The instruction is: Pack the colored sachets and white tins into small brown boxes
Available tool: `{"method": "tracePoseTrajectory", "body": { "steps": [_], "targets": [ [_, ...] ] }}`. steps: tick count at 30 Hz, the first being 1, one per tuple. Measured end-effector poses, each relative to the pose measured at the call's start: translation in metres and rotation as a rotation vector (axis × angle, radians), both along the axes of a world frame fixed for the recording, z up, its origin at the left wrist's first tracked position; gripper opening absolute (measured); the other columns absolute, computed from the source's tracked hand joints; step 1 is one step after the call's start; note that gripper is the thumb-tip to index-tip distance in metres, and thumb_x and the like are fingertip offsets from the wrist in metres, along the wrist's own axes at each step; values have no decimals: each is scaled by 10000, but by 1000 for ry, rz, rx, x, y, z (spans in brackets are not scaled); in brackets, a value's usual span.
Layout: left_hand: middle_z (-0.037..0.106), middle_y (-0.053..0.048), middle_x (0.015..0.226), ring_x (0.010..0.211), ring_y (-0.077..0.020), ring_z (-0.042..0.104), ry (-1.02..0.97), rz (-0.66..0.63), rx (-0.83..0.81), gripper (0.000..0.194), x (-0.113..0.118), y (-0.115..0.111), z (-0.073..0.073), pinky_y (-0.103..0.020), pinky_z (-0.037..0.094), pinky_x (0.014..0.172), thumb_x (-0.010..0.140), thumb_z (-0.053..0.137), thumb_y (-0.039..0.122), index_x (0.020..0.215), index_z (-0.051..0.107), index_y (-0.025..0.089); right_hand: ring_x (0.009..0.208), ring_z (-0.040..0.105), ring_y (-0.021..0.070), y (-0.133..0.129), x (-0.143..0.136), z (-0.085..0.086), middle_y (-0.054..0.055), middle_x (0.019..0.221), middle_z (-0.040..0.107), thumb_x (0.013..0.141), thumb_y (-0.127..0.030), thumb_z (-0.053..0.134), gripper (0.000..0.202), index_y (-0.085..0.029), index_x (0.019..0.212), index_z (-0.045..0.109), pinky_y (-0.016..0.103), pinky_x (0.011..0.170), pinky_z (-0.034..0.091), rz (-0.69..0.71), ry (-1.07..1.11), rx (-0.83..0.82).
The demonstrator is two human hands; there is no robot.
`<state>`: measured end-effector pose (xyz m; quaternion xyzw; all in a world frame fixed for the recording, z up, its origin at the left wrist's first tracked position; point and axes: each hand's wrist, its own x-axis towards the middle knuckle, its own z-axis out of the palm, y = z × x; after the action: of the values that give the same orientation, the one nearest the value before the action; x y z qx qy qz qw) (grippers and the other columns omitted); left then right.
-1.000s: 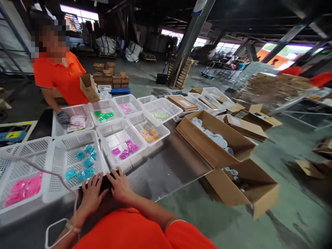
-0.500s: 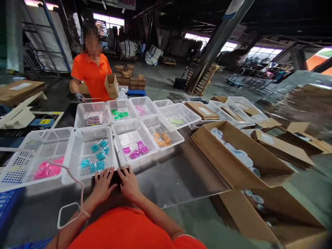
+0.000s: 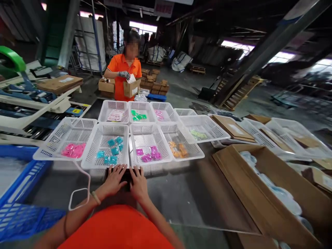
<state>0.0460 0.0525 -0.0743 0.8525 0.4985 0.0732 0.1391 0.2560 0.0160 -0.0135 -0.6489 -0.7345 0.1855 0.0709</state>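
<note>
My left hand (image 3: pixel 115 180) lies palm down with fingers spread, at the front rim of the white basket (image 3: pixel 89 147) of teal packets (image 3: pixel 111 151). Beside it my right hand (image 3: pixel 139 184) is also flat, fingers apart, just before the basket (image 3: pixel 133 138) with purple packets (image 3: pixel 150 154). Both rest on something dark at the table (image 3: pixel 181 193), partly covered by the hands; I cannot make out what it is. Neither hand grips anything. A pale cord (image 3: pixel 89 183) with a loop hangs by my left forearm.
More white baskets hold pink packets (image 3: pixel 74 150), orange packets (image 3: pixel 178 149), green packets (image 3: pixel 138 115) and printed cards (image 3: pixel 116 115). An open carton (image 3: pixel 233 180) of clear round items stands right. A blue crate (image 3: pixel 18 183) is left. A co-worker (image 3: pixel 124 74) stands across, holding a small box (image 3: pixel 131 89).
My view has swung left, so the baskets appear further right. My hands keep their place at the basket rims. The co-worker's gloved hand has risen to the small box with a white card.
</note>
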Motion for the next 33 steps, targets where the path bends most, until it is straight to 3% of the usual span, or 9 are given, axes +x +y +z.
{"method": "tracePoseTrajectory", "body": {
  "steps": [14, 19, 23, 28, 33],
  "targets": [
    [491, -208, 1897, 1783, -451, 408, -34, 18, -141, 892, 14, -2, 19, -787, 196, 1481, 1135, 741, 441, 1908, 338, 254, 1756, 466, 424, 1, 11, -45, 90, 1856, 580, 1023, -70, 611, 797, -298, 1785, 655, 553, 1355, 539, -1, -47, 136],
    [501, -223, 1883, 1789, -466, 397, -74, 21, -147, 934, 17, -2, 19, -792, 200, 1477, 1114, 783, 490, 1906, 343, 264, 1750, 469, 426, 2, 19, -57, 86, 1842, 595, 1045, -110, 572, 757, -284, 1775, 668, 565, 1366, 528, 23, -35, 191],
    [487, -213, 1895, 1792, -465, 389, -98, 6, -134, 936, 16, -2, 13, -795, 191, 1474, 1122, 761, 503, 1914, 309, 291, 1745, 474, 418, 2, 20, -54, 104, 1802, 637, 1017, -113, 570, 761, -274, 1750, 696, 592, 1378, 513, 19, -32, 202],
    [522, -210, 1869, 1767, -469, 435, -154, 8, -85, 939, 17, -2, 3, -808, 224, 1464, 1093, 792, 495, 1900, 342, 327, 1723, 504, 380, -2, 19, -40, 79, 1803, 638, 1042, -122, 545, 744, -272, 1757, 686, 507, 1342, 545, 24, -38, 210],
    [522, -226, 1869, 1773, -486, 421, -137, 18, -119, 988, 21, -1, -1, -811, 225, 1464, 1057, 846, 464, 1897, 359, 279, 1750, 478, 395, -3, 20, -35, 94, 1839, 598, 1064, -106, 515, 732, -254, 1762, 681, 515, 1346, 548, 20, -64, 189]
  ]
}}
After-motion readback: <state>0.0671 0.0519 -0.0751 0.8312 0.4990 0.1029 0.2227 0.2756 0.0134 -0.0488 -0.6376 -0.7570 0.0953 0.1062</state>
